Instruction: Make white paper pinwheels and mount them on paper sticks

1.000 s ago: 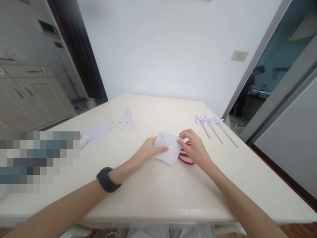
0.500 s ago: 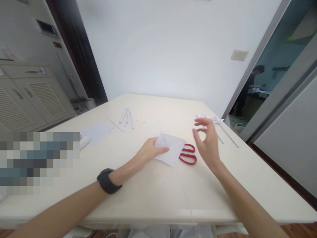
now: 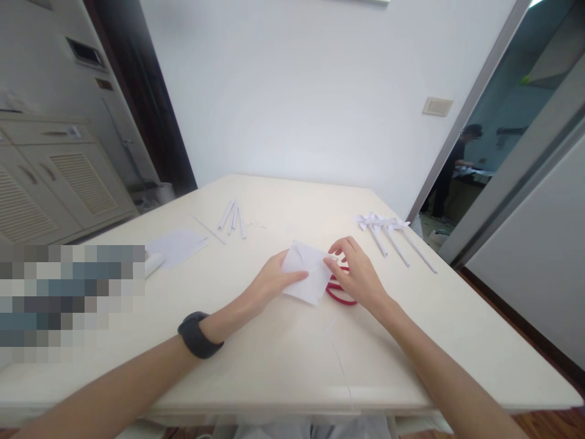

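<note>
Folded paper (image 3: 307, 274) sits mid-table (image 3: 292, 366), long axis roughly 10 to 4 o'clock. Left hand (image 3: 269, 281) grasps its 9 o'clock edge, thumb on top. Right hand (image 3: 359, 274) pinches the 3 o'clock corner, above the red scissors (image 3: 340, 296).

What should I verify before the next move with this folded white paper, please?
1. Hold: left hand steadies the folded paper, thumb on top: ok.
2. Contact: right hand has fingertips at the paper's right corner: ok. Whether they pinch it: cannot tell.
3. Clearance: red scissors lie partly under the paper and right hand: not ok.
4. Scissor blades shut: cannot tell, hidden.
5. Paper pinwheels and rolled sticks lie apart from both hands: ok.
</note>
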A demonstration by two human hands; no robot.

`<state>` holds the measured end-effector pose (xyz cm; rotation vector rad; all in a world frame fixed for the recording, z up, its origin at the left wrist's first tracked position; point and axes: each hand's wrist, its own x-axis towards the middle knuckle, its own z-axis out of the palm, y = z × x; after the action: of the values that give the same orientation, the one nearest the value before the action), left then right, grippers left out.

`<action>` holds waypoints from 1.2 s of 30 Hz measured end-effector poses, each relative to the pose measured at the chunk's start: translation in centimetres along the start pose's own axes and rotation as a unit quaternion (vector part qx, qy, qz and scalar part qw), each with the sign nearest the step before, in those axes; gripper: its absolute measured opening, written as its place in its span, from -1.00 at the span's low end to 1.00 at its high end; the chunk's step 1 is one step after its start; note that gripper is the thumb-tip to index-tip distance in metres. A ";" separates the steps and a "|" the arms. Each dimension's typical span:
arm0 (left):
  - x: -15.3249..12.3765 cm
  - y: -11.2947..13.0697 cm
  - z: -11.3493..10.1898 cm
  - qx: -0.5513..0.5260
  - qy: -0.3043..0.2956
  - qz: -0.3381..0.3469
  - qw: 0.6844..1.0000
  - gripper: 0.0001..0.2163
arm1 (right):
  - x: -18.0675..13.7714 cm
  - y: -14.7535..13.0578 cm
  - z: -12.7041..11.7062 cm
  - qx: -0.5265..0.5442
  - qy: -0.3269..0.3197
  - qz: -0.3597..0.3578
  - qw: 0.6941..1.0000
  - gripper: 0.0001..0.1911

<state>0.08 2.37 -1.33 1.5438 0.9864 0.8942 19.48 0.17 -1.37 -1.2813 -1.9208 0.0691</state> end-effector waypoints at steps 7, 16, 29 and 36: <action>0.1 0.2 -0.1 0.004 0.005 -0.005 1.000 -0.58 | 0.1 0.4 -0.1 -0.005 0.005 -0.002 1.000 -0.92; 0.1 0.1 -0.3 0.004 0.001 0.001 1.000 -0.58 | 0.3 0.1 -1.0 0.016 -0.003 0.008 1.000 -0.86; 0.2 0.0 -0.3 0.008 -0.001 -0.010 1.000 -0.62 | 0.4 0.3 -1.0 0.043 -0.002 -0.018 0.999 -0.86; 0.1 0.0 -0.4 0.001 0.003 -0.007 1.000 -0.66 | -0.5 -0.5 -2.1 0.026 0.239 -0.133 0.962 -0.78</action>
<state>-0.21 2.64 -1.26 1.5346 1.0011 0.8892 20.54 -1.18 -0.05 -0.8933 -1.6350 -0.3009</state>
